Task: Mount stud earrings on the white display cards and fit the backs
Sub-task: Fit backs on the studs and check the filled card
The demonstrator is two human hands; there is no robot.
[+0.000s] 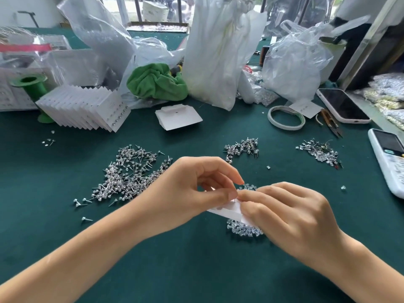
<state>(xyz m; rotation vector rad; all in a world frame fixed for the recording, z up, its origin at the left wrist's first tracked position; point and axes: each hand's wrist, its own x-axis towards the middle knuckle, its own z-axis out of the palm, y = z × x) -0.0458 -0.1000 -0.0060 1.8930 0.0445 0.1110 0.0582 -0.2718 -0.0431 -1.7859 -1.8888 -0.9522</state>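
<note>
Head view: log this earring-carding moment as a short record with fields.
surface: green felt table
left hand: pinches the white card
right hand: fingertips at the card's top edge, on the same card
loose studs: large pile left of the hands
clear backs: small heap under the card
finished cards: fanned stack, far left

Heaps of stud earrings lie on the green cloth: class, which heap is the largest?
The largest stud heap lies left of centre, just beyond the left hand. The middle heap and right heap, by the remote, are far smaller.
</note>
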